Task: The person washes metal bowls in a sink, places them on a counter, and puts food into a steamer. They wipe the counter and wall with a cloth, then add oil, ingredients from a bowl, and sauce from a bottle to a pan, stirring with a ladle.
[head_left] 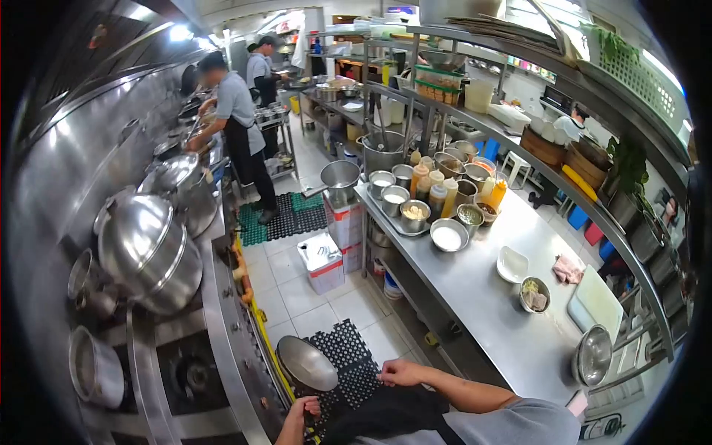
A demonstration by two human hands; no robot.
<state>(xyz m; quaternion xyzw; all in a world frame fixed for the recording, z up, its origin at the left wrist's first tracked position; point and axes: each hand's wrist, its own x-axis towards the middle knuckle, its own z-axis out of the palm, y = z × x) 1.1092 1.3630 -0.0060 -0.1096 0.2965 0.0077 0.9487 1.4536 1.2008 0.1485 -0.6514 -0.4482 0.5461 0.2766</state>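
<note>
My left hand (302, 407) is closed at the near edge of a metal wok (308, 363), which is held tilted above the floor mat; the handle itself is mostly hidden by the fingers. To the right of the wok, my right hand (401, 372) hovers with curled fingers pressed together. Whatever it may pinch is too small to make out. Nothing on the counter touches either hand.
Stove burners (194, 373) and a large domed steamer pot (148, 252) line the left. On the right, a steel counter (475, 311) bears sauce bottles, seasoning bowls, a meat bowl (534, 295) and a cutting board (597, 304). A white box (321, 267) stands in the aisle; two co-workers (241, 111) are beyond.
</note>
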